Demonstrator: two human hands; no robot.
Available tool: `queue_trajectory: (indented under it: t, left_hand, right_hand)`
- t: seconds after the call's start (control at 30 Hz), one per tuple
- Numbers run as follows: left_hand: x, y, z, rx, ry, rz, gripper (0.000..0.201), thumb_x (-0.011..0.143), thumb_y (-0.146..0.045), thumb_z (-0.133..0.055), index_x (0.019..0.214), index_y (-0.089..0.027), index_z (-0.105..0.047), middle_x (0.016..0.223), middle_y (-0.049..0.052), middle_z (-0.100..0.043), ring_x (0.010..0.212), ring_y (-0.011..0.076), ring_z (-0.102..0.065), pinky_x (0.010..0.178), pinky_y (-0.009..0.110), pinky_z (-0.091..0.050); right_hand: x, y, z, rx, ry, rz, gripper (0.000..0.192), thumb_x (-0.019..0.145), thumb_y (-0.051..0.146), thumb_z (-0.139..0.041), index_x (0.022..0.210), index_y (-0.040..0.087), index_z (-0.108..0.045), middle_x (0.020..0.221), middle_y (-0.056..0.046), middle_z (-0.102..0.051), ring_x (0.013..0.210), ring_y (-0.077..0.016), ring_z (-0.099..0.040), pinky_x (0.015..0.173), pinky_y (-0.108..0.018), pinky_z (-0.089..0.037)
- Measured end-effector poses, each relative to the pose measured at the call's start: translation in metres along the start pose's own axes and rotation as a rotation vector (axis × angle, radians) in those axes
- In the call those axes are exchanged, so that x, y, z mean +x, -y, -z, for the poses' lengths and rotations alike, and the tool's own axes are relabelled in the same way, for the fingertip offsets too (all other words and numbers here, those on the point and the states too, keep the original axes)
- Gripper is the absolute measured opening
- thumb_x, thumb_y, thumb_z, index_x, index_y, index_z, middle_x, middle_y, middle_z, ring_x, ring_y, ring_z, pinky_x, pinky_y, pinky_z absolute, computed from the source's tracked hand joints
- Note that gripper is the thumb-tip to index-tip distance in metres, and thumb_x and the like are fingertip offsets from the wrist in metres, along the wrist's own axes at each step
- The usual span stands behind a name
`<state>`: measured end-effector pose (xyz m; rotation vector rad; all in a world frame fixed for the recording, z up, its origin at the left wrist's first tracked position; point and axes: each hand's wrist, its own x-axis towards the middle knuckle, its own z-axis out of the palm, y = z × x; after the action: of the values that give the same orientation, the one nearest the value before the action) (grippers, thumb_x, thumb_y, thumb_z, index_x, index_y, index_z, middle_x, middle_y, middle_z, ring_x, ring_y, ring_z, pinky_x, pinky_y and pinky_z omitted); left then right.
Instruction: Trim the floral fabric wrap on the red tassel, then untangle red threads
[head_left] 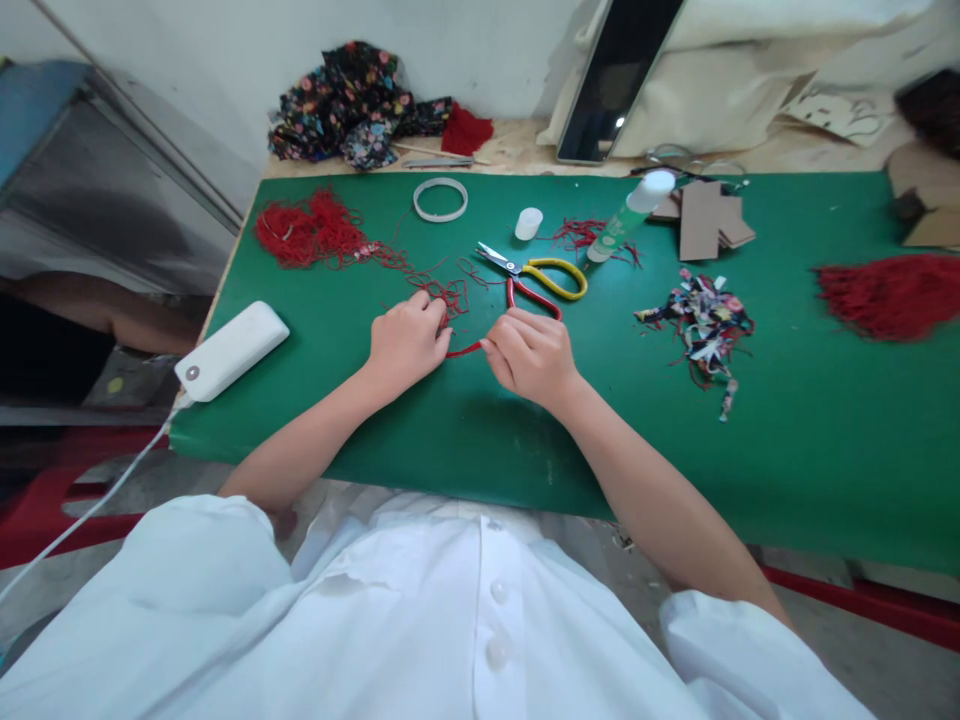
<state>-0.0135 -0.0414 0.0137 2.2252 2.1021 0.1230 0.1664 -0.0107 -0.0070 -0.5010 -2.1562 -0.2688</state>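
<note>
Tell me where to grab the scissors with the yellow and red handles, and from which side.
Take the steel scissors with one yellow and one red handle loop by the loops, probably coming from the right: the yellow loop points right over bare green mat. The blades point up-left, slightly open. The red loop lies right beside the right hand, which pinches a red cord with the left hand.

Bare green mat (465, 440) lies open below my hands and between them and the fabric scraps (701, 320). Just ahead, scissors (534, 280) and loose red threads (442, 290) crowd my fingers; the white power bank (231, 350) blocks the left edge.
</note>
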Motion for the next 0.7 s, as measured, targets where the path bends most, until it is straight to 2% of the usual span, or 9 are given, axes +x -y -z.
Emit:
queue_trajectory:
  t: [0.13, 0.2, 0.27, 0.33, 0.4, 0.5, 0.6, 0.7]
  left_hand:
    - [0.002, 0.004, -0.004, -0.112, -0.252, -0.178, 0.019, 0.089, -0.029, -0.054, 0.098, -0.017, -0.066, 0.113, 0.014, -0.063, 0.111, 0.0298, -0.055, 0.091, 0.042, -0.047]
    - [0.002, 0.004, -0.005, -0.292, -0.338, -0.315, 0.021, 0.093, -0.029, -0.048, 0.098, -0.016, -0.064, 0.108, 0.013, -0.065, 0.107, 0.0255, -0.056, 0.096, 0.041, -0.045]
    - [0.001, 0.001, -0.007, -0.565, -0.339, -0.433, 0.027, 0.097, -0.034, -0.041, 0.099, -0.016, -0.061, 0.1, 0.01, -0.066, 0.099, 0.0199, -0.059, 0.092, 0.036, -0.047]
    - [-0.002, -0.003, -0.008, -0.837, -0.248, -0.47, 0.034, 0.099, -0.042, -0.035, 0.098, -0.017, -0.058, 0.092, 0.007, -0.065, 0.087, 0.015, -0.06, 0.081, 0.03, -0.049]
    - [-0.005, -0.006, -0.01, -1.016, -0.133, -0.431, 0.04, 0.099, -0.05, -0.034, 0.094, -0.017, -0.055, 0.079, 0.003, -0.061, 0.073, 0.0117, -0.056, 0.069, 0.025, -0.046]
    - [-0.007, -0.01, -0.011, -1.176, 0.029, -0.373, 0.045, 0.096, -0.057, -0.036, 0.082, -0.017, -0.051, 0.066, -0.001, -0.053, 0.063, 0.0097, -0.05, 0.062, 0.024, -0.041]
    - [-0.006, -0.012, -0.01, -1.373, 0.253, -0.331, 0.051, 0.092, -0.064, -0.04, 0.071, -0.018, -0.045, 0.058, -0.002, -0.048, 0.055, 0.0078, -0.045, 0.055, 0.023, -0.037]
    - [-0.005, -0.014, -0.007, -1.53, 0.467, -0.225, 0.058, 0.081, -0.073, -0.051, 0.063, -0.019, -0.039, 0.05, -0.008, -0.032, 0.043, 0.0038, -0.028, 0.042, 0.021, -0.022]
  right_hand:
    - [0.0, 0.0, 0.001, 0.001, 0.014, -0.001, 0.026, 0.096, 0.02, -0.046, 0.071, 0.021, -0.047, 0.057, 0.001, -0.053, 0.055, -0.0131, -0.044, 0.052, -0.026, -0.035]
    - [-0.001, 0.001, 0.002, -0.003, 0.039, -0.001, 0.026, 0.097, 0.02, -0.045, 0.071, 0.021, -0.047, 0.057, 0.001, -0.053, 0.056, -0.0131, -0.045, 0.052, -0.027, -0.036]
    - [-0.002, 0.001, 0.002, -0.011, 0.066, 0.003, 0.028, 0.098, 0.021, -0.043, 0.07, 0.021, -0.047, 0.056, 0.001, -0.053, 0.056, -0.0132, -0.045, 0.053, -0.027, -0.035]
    - [-0.003, 0.001, 0.002, -0.015, 0.068, 0.018, 0.03, 0.098, 0.022, -0.043, 0.068, 0.021, -0.046, 0.056, 0.001, -0.053, 0.056, -0.013, -0.045, 0.052, -0.027, -0.035]
    - [-0.002, 0.002, 0.002, -0.017, 0.047, 0.034, 0.03, 0.097, 0.021, -0.045, 0.067, 0.021, -0.045, 0.057, 0.001, -0.054, 0.056, -0.0126, -0.044, 0.051, -0.027, -0.034]
    - [0.0, 0.003, 0.002, -0.022, 0.014, 0.046, 0.029, 0.095, 0.019, -0.047, 0.066, 0.021, -0.044, 0.056, 0.002, -0.054, 0.055, -0.0123, -0.042, 0.051, -0.027, -0.033]
    - [0.002, 0.003, 0.003, -0.018, -0.013, 0.054, 0.028, 0.094, 0.018, -0.049, 0.067, 0.021, -0.046, 0.055, 0.002, -0.052, 0.054, -0.0126, -0.039, 0.051, -0.027, -0.033]
    - [0.003, 0.003, 0.003, -0.023, -0.021, 0.056, 0.029, 0.095, 0.019, -0.048, 0.066, 0.021, -0.045, 0.055, 0.002, -0.052, 0.054, -0.0127, -0.038, 0.05, -0.027, -0.032]
